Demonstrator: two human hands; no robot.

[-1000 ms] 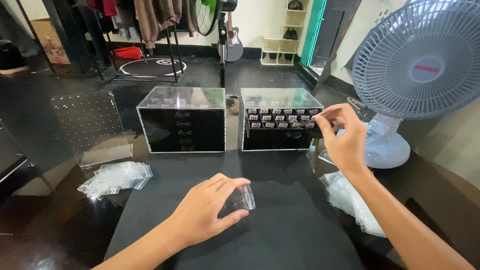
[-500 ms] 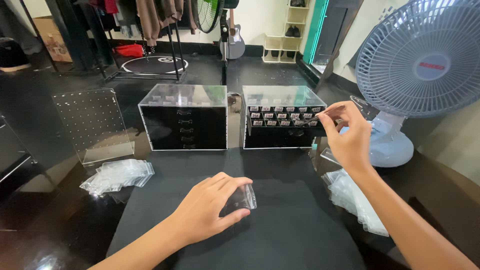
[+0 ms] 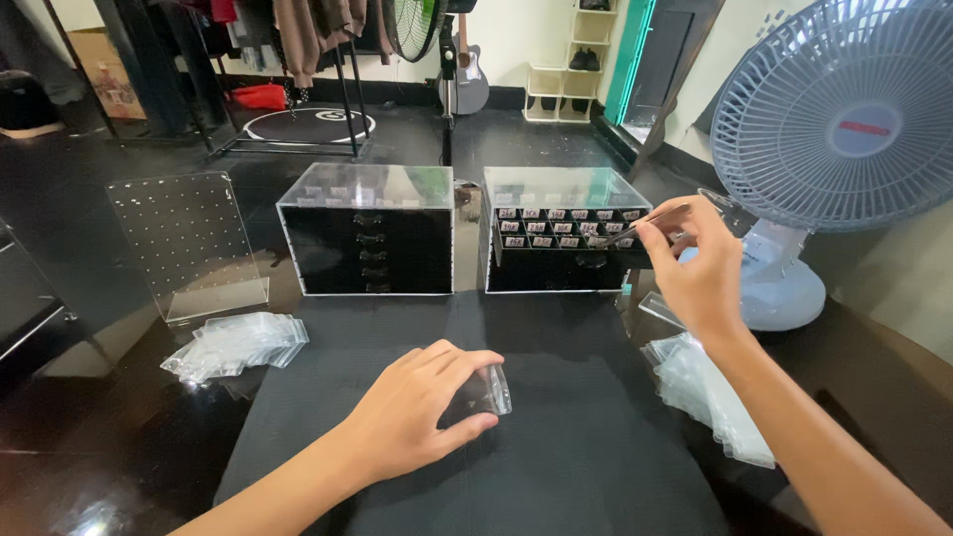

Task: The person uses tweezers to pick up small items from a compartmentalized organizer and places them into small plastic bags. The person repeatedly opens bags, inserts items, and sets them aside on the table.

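Observation:
My left hand (image 3: 417, 407) rests on the black mat (image 3: 556, 467) and pinches a small clear zip bag (image 3: 478, 393) flat against it. My right hand (image 3: 697, 266) is raised at the right side of the right clear drawer box (image 3: 562, 240). It holds thin metal tweezers (image 3: 645, 223) whose tips point left over the open drawer with its rows of small white-labelled compartments. A second clear drawer box (image 3: 365, 240) with dark drawers stands to the left, all drawers shut.
A pile of clear zip bags (image 3: 236, 343) lies at left, another pile (image 3: 710, 392) at right. A perforated clear acrylic stand (image 3: 189, 243) sits left of the boxes. A grey desk fan (image 3: 844, 129) stands at right. Clothes rack and guitar lie beyond.
My right hand has shifted slightly, bringing the tweezers over the open drawer's compartments. My left hand and the small bag stay in place.

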